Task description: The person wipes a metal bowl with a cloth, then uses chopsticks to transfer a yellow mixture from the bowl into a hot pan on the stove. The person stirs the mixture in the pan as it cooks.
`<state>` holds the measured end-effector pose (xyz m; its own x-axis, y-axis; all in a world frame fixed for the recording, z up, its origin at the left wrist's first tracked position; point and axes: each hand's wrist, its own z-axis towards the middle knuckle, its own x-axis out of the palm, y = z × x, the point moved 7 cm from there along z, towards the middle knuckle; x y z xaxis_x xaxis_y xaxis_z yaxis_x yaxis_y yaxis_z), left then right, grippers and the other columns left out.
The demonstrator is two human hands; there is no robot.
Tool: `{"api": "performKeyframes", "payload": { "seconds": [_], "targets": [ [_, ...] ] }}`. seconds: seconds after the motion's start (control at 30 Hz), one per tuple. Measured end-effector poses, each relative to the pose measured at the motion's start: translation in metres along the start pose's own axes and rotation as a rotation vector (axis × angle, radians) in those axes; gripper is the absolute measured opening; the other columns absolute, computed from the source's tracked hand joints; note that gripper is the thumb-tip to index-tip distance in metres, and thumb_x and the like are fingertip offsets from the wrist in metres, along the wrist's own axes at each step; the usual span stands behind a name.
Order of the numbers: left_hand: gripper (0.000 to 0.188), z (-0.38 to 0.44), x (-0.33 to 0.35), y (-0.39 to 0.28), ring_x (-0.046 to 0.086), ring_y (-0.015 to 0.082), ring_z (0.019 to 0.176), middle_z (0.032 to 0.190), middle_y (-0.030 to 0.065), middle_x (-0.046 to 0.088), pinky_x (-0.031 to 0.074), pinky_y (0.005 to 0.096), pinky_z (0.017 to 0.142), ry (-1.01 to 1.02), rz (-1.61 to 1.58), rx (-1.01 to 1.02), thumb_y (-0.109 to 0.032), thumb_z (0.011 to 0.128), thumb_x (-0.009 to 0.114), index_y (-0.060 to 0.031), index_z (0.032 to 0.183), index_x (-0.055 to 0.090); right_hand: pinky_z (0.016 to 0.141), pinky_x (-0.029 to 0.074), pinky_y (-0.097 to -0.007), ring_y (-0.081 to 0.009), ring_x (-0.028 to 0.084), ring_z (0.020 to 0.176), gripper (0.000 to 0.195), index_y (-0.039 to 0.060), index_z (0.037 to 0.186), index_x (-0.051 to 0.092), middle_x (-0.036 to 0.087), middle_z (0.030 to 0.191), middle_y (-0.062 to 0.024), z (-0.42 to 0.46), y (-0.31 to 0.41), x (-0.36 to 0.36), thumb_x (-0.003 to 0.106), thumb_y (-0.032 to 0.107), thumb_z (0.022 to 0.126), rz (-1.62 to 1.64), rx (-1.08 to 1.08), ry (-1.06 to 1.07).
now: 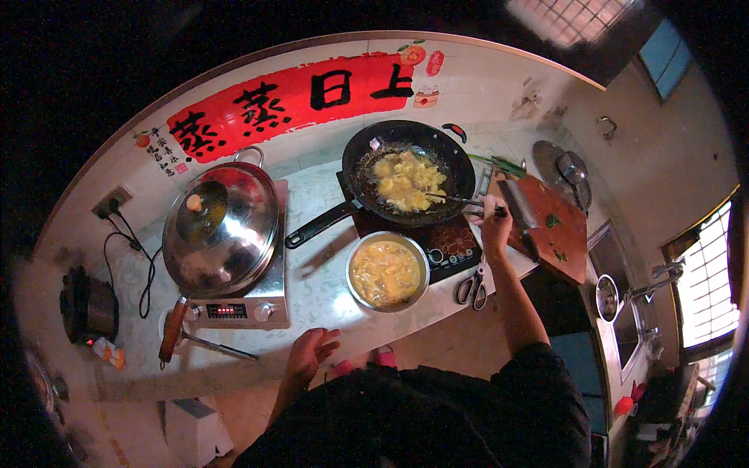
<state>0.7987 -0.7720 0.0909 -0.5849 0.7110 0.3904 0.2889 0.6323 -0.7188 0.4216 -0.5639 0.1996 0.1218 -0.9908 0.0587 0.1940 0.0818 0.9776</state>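
My right hand [491, 219] grips a pair of dark chopsticks [459, 199] over the right side of a black wok [404, 217]. Their tips reach into yellow pieces of cooked egg [409, 178] spread over the wok's bottom. Beneath the wok is a black induction cooktop [453, 248], and the wok's long handle [322, 224] points left. Just in front of it stands a round metal bowl [424, 286] of yellow, egg-like mixture [386, 272]. At the counter's front edge, my left hand [310, 354] holds nothing, its fingers loosely bent and apart.
On the left, a lidded steel pan [234, 245] sits on a second cooktop [266, 310] with a lit display. Scissors [473, 289] lie by my right forearm. A cleaver [518, 205] and chopped greens [553, 221] rest on a brown cutting board [564, 245]. The sink [629, 327] is far right.
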Motion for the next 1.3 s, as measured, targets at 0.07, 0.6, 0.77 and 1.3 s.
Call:
{"api": "performKeyframes", "payload": {
  "seconds": [0.07, 0.6, 0.77, 1.3],
  "targets": [
    [0.023, 0.002, 0.002, -0.001, 0.054, 0.0183, 0.081, 0.101, 0.0120, 0.052, 0.041, 0.0243, 0.068, 0.033, -0.045, 0.042, -0.024, 0.083, 0.036, -0.0039, 0.092, 0.044, 0.041, 0.040, -0.0214, -0.0122, 0.051, 0.046, 0.020, 0.0013, 0.081, 0.049, 0.056, 0.074, -0.0102, 0.002, -0.013, 0.004, 0.046, 0.021, 0.081, 0.020, 0.000, 0.009],
    [0.021, 0.005, -0.024, 0.010, 0.052, 0.0202, 0.086, 0.107, 0.0152, 0.048, 0.043, 0.0221, 0.068, 0.098, 0.150, 0.185, -0.021, 0.083, 0.037, -0.0043, 0.095, 0.041, 0.043, 0.041, -0.0242, -0.0139, 0.054, 0.047, 0.024, 0.0004, 0.081, 0.050, 0.054, 0.068, -0.0086, -0.002, -0.022, 0.052, 0.047, 0.024, 0.081, -0.200, -0.063, -0.094],
    [0.019, 0.004, -0.020, 0.005, 0.053, 0.0198, 0.085, 0.106, 0.0156, 0.049, 0.044, 0.0222, 0.067, 0.170, 0.138, 0.297, -0.020, 0.083, 0.039, -0.0048, 0.093, 0.043, 0.044, 0.041, -0.0274, -0.0165, 0.054, 0.043, 0.031, -0.0005, 0.080, 0.051, 0.055, 0.059, -0.0108, 0.014, -0.021, 0.057, 0.045, 0.030, 0.081, -0.291, -0.043, -0.123],
    [0.024, -0.010, -0.027, -0.009, 0.054, 0.0209, 0.081, 0.103, 0.0160, 0.050, 0.044, 0.0233, 0.064, 0.002, 0.531, 0.374, -0.022, 0.083, 0.037, -0.0019, 0.095, 0.042, 0.059, 0.041, -0.0341, -0.0315, 0.053, 0.064, 0.030, -0.0010, 0.081, 0.054, 0.055, 0.070, -0.0184, 0.005, 0.005, 0.112, 0.044, 0.027, 0.080, -0.395, -0.093, -0.028]
  ]
}}
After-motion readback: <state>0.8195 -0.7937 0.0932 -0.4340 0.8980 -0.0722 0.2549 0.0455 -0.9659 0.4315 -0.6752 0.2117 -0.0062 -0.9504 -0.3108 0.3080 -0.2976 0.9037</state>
